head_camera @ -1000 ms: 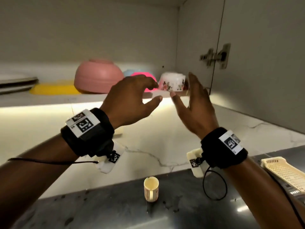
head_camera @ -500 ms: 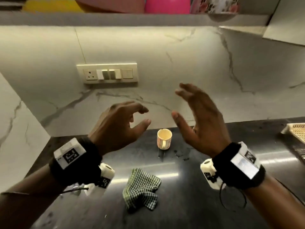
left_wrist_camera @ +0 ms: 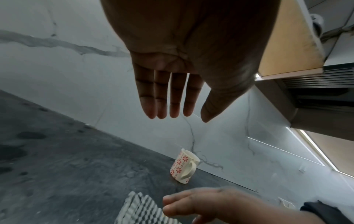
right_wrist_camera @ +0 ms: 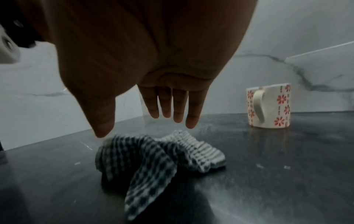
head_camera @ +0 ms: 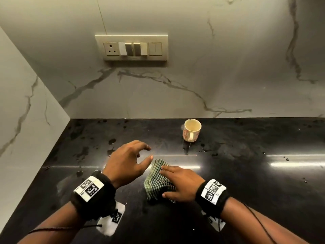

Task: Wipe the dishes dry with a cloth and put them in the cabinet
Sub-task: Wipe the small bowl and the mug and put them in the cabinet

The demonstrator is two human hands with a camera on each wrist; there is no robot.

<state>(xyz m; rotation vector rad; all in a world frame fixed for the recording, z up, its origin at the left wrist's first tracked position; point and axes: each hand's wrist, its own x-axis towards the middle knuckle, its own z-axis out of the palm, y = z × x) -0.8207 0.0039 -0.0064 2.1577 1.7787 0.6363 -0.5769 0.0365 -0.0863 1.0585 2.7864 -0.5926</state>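
Cloth (head_camera: pixel 155 182), checked and crumpled, lies on the dark counter (head_camera: pixel 246 173), nearer the person than the mug (head_camera: pixel 192 130). The right hand (head_camera: pixel 181 185) hangs over it, fingers straight and gripping nothing. The left hand (head_camera: pixel 126 162) hovers beside it, loosely spread and empty.

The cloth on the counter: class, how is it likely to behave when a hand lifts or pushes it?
The cloth lies crumpled in soft folds, so it will probably be floppy and droop from wherever it is pinched. It looks thin, so likely light. Pushed across the wet-spotted counter, it may bunch rather than slide.
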